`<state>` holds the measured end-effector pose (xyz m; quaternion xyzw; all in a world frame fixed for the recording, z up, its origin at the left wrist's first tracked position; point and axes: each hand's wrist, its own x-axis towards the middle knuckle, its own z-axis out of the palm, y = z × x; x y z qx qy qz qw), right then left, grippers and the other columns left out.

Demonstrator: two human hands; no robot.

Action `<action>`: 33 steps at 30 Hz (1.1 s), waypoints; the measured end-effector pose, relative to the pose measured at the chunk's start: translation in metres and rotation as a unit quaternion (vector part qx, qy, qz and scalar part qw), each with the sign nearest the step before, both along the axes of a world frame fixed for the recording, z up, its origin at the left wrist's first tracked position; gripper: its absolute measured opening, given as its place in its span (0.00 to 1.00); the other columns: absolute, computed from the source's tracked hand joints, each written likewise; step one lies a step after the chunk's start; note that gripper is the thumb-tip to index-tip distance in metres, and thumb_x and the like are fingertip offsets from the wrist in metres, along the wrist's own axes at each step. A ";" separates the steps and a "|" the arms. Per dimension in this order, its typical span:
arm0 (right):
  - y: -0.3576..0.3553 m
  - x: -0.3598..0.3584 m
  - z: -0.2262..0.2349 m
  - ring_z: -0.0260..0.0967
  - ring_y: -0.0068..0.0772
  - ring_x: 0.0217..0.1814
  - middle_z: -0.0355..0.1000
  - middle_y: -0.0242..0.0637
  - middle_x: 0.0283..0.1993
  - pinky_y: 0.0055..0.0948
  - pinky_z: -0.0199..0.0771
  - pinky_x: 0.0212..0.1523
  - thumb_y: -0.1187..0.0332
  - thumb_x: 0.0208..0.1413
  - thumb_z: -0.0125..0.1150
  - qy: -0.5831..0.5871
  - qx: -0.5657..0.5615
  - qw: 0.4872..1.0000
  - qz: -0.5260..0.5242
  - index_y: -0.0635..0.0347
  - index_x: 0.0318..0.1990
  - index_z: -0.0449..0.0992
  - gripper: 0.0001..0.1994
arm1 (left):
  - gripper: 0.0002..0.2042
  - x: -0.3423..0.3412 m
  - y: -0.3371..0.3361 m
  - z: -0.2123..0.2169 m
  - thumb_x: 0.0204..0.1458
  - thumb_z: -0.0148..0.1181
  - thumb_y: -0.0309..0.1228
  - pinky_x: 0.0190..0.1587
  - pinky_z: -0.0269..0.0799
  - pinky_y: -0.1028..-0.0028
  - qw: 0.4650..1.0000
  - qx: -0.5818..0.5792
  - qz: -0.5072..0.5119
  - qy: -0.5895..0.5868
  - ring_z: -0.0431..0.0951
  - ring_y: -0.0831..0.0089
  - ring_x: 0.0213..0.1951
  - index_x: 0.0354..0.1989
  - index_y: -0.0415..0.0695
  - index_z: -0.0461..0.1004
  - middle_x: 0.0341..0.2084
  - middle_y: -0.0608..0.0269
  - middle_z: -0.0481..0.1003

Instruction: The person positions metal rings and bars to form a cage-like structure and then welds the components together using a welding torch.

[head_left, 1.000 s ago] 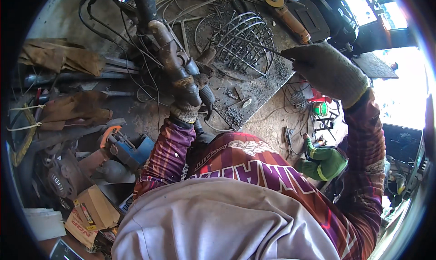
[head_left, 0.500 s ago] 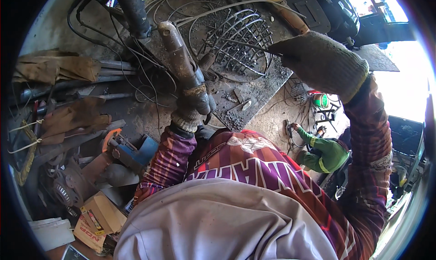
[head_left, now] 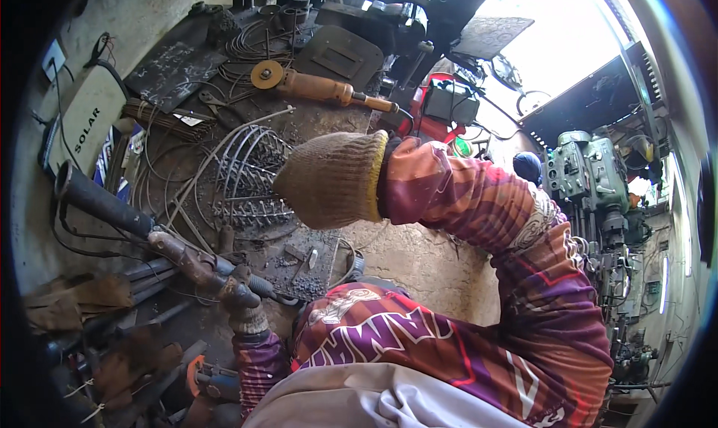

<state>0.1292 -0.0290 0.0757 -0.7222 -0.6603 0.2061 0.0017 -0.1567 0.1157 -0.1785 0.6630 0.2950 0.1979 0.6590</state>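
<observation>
My left hand (head_left: 241, 297), in a knitted work glove, is closed round a worn, rusty metal pipe piece (head_left: 183, 254). The piece slants up to the left, its far end overlapping the end of a thicker dark pipe (head_left: 105, 202) in the picture; whether they touch I cannot tell. My gloved right hand (head_left: 329, 180) is raised over the bench, back of the hand up and fingers curled under. Whatever it grips is hidden. Just beyond it, partly covered, lies a cage of curved metal bars (head_left: 250, 174).
An angle grinder (head_left: 318, 86) with a yellowish disc lies at the bench's far side, near a dark welding shield (head_left: 340, 58). Cables and coiled wire (head_left: 258, 43) spread around. Metal scraps (head_left: 305, 257) lie near the front corner. A green machine (head_left: 587, 170) stands at the right.
The view has swung rightward, so the bench appears farther left. The thin dark rod at my right hand no longer shows. The person in green sleeves has left the visible area.
</observation>
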 end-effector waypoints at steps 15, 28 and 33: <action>0.013 -0.032 0.033 0.81 0.48 0.45 0.81 0.47 0.44 0.45 0.81 0.48 0.68 0.59 0.57 -0.063 -0.038 0.997 -0.013 0.47 0.59 0.79 0.20 | 0.18 -0.029 -0.003 0.014 0.54 0.66 0.44 0.35 0.73 0.67 0.994 0.074 0.075 -0.003 0.76 0.70 0.29 0.41 0.40 0.75 0.28 0.65 0.75; 0.005 -0.050 0.057 0.78 0.49 0.55 0.80 0.50 0.53 0.40 0.76 0.60 0.69 0.66 0.52 -0.018 -0.008 0.998 -0.061 0.59 0.60 0.77 0.17 | 0.27 0.013 -0.009 0.069 0.49 0.71 0.46 0.38 0.74 0.64 0.981 0.126 0.117 -0.090 0.76 0.68 0.33 0.48 0.38 0.74 0.31 0.62 0.76; 0.000 -0.051 0.055 0.79 0.48 0.54 0.80 0.50 0.52 0.40 0.76 0.59 0.70 0.67 0.53 -0.018 0.014 0.998 -0.064 0.58 0.61 0.77 0.17 | 0.30 0.021 -0.015 0.075 0.49 0.72 0.45 0.42 0.74 0.63 0.975 0.167 0.123 -0.086 0.78 0.67 0.36 0.55 0.38 0.74 0.34 0.59 0.78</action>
